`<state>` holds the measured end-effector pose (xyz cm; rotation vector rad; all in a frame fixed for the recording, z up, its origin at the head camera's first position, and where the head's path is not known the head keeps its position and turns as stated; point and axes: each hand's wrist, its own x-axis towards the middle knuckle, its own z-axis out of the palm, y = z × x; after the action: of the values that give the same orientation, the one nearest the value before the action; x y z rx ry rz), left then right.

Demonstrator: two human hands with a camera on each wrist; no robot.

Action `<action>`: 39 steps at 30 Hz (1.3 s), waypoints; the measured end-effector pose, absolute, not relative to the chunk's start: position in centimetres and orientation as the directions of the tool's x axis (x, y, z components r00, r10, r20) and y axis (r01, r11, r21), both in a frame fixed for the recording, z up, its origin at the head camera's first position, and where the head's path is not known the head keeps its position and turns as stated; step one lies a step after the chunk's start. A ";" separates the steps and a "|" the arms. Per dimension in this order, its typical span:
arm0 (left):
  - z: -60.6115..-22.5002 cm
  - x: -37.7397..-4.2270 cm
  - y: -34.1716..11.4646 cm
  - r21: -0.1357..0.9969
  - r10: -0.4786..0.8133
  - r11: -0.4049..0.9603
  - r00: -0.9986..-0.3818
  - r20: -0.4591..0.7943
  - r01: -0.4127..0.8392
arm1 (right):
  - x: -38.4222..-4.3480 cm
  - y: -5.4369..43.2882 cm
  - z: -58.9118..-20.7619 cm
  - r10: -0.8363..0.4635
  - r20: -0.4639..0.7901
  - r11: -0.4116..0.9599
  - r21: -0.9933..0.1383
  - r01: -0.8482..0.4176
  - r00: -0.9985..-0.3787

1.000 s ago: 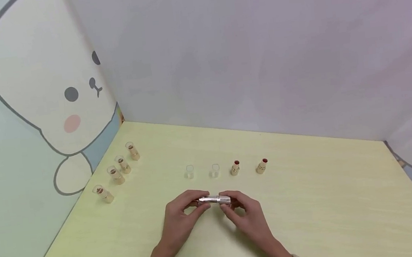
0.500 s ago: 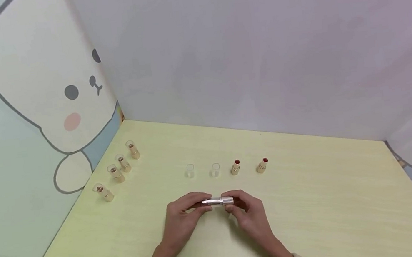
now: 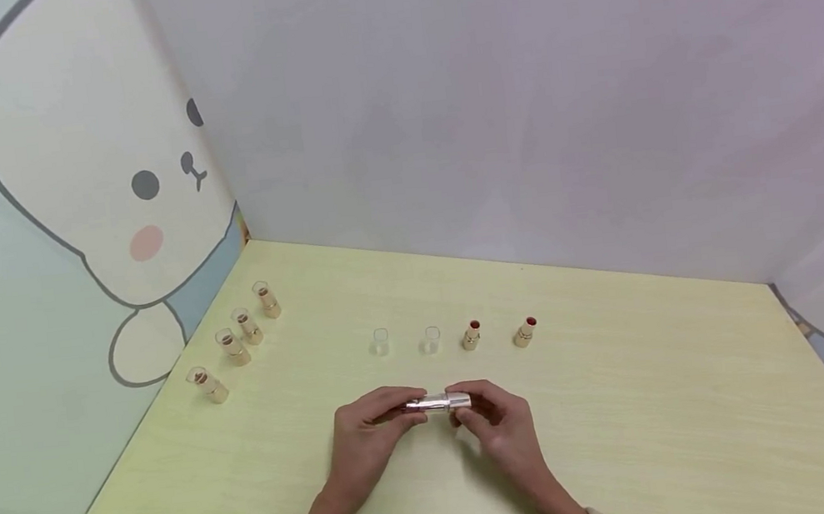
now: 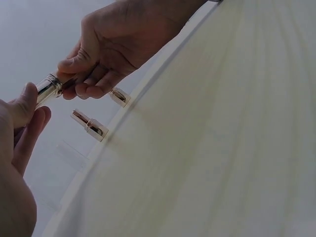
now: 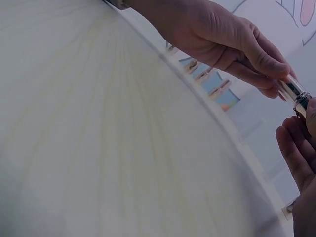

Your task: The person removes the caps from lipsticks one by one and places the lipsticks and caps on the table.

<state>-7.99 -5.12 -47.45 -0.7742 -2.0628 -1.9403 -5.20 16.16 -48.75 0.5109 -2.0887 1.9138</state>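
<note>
Between my two hands a shiny gold lipstick (image 3: 438,402) lies level, just above the table in the head view. My left hand (image 3: 362,445) pinches its left end, which looks like a clear cap, between thumb and fingers. The other end, the base, is pinched by my right hand (image 3: 507,429). Fingers hide both ends. In the left wrist view the lipstick (image 4: 47,90) shows its metal middle; the right wrist view also shows the lipstick (image 5: 292,91) between both sets of fingertips. Beyond the hands stand two uncapped red lipsticks, one nearer (image 3: 471,336) and one farther right (image 3: 525,332).
Two loose clear caps, a left cap (image 3: 381,342) and a right cap (image 3: 432,340), stand left of the uncapped lipsticks. Several capped lipsticks (image 3: 233,348) form a slanting row along the left wall. A pale wall (image 3: 492,156) closes off the table's (image 3: 666,381) back.
Both hands have shifted slightly right and toward me with the lipstick, which has turned from slightly tilted to nearly level. The other lipsticks and the caps stay in place.
</note>
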 end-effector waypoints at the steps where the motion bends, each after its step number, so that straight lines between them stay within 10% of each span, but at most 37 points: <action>1: -47.5 -8.0 -5.1 0.860 0.231 -0.003 -0.837 0.497 0.510 | -5.2 16.2 -48.8 -0.079 0.422 0.067 -0.902 -0.427 -0.903; 12: -47.2 -8.0 -4.8 0.680 0.261 0.119 -0.684 0.681 0.723 | -5.3 16.1 -48.9 -0.042 0.524 0.195 -0.831 -0.521 -0.851; 21: -47.4 -8.3 -6.1 0.873 0.165 0.075 -0.870 0.465 0.481 | -5.6 17.2 -49.0 -0.006 0.362 0.060 -0.930 -0.361 -0.932; 39: -47.0 -8.6 -6.7 0.911 0.156 0.008 -0.901 0.405 0.412 | -6.1 17.5 -48.4 -0.144 0.257 -0.227 -0.948 -0.221 -0.956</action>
<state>-8.60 -6.67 -47.03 -0.5982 -2.0870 -2.0005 -6.05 17.51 -48.41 0.4544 -1.9208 2.3794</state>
